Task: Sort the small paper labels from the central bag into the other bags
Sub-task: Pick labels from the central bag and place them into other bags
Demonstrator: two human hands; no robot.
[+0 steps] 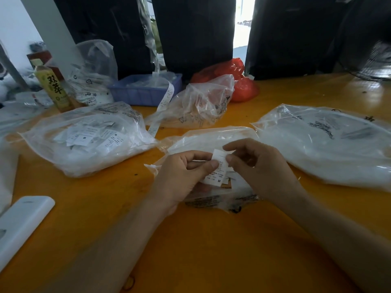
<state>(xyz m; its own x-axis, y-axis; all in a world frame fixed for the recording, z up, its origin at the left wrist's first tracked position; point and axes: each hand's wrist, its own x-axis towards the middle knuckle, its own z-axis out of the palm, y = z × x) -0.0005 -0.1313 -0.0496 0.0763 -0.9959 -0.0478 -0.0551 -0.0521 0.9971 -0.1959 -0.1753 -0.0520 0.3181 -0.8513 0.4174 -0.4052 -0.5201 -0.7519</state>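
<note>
Your left hand point(182, 174) and right hand point(260, 163) meet over the central bag point(211, 140), which lies on the orange counter point(190, 250). Both pinch small paper labels point(219, 170): your left thumb presses a little stack marked "M", and your right thumb and forefinger grip the top edge of the uppermost one. To the left lies a clear bag of labels point(88, 140); to the right, a larger clear bag point(330, 144). Farther off sit a crumpled clear bag point(201, 102), a red bag point(237, 81), a blue plastic basket point(143, 89) and a tea bottle point(55, 87). A white flat object point(23, 220) rests at the near left.
</note>
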